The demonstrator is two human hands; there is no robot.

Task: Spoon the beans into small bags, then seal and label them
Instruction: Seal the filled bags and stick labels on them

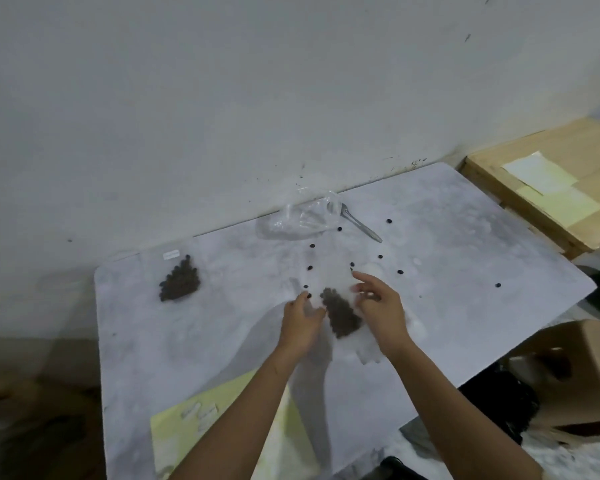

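1. A filled bag of beans (180, 284) with a white label lies at the counter's (465, 237) left.
2. The left hand (300, 322), fingers loosely spread, touches the middle bag (340, 315).
3. The right hand (381, 306), open, rests against that bag's other side.
4. Loose beans (399, 272) dot the counter; spoon (361, 226) beyond.

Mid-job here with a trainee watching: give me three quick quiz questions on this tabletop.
1. True or false: the spoon lies beside the empty clear bag near the wall.
2. Which filled bag carries a white label: A, the far-left bag, or B, the bag between the hands?
3. What lies scattered loose on the table?

Key: 1 true. 2 A. 3 single dark beans.
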